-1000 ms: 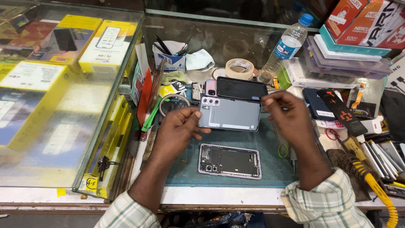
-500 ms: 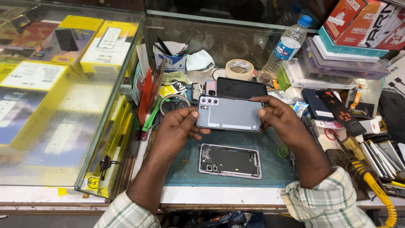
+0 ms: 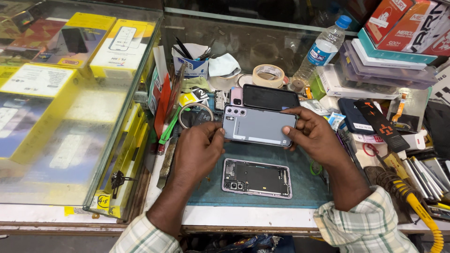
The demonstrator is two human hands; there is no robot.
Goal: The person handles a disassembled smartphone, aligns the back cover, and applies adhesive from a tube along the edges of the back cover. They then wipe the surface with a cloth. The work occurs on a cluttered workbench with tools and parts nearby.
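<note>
In the head view, a white cup (image 3: 190, 63) at upper centre is holding dark pens and thin tools that are sticking up out of it. At upper left a glass display case (image 3: 70, 117) is enclosing flat yellow boxes, lying and standing behind the pane. A clear plastic water bottle (image 3: 321, 51) with a blue cap is standing at upper right, beside a stack of flat coloured cartons (image 3: 398, 51).

At centre frame both hands are holding a grey phone back cover (image 3: 258, 125) level above the teal work mat (image 3: 304, 187). The left hand (image 3: 199, 150) is curling closed around the cover's left short edge, thumb on top; the right hand (image 3: 315, 136) is pinching the right short edge with narrowed fingers.

Below the cover, an opened phone frame (image 3: 256, 178) is lying flat on the mat — metal-rimmed, dark inside, camera lenses at its lower left corner. Bare mat is showing around it on all sides, while the right side of the bench is crowding in with tools and a yellow coiled cable (image 3: 422, 215).

Behind the cover a black phone (image 3: 270, 97) is lying glossy and smooth, and a roll of tan tape (image 3: 268, 75) is sitting just beyond it — round, hollow, matte.
</note>
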